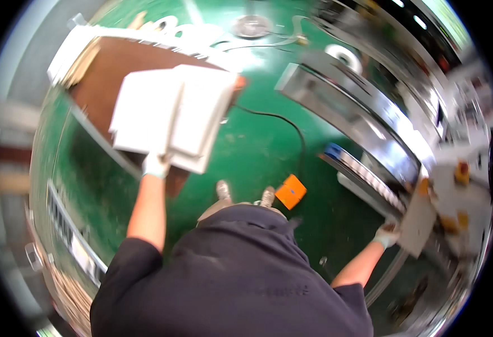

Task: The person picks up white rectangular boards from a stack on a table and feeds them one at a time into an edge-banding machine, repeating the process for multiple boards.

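On the brown-topped table (100, 73) at the left lie flat white boards (204, 109) in two overlapping piles. My left hand (155, 165), in a light glove, closes on the near corner of the left white board (145, 106); motion blur softens its fingers. Far out to the right, my right hand (387, 235), also gloved, grips the near edge of a flat grey panel (417, 222) beside the machine. Part of that hand's fingers is hidden at the panel's edge.
An orange foot pedal (291, 192) with a black cable (283, 118) lies on the green floor right of my feet. The long metal machine (353, 106) runs along the right. A round metal base (252, 26) stands at the back. A slatted metal frame (72, 230) is at the left.
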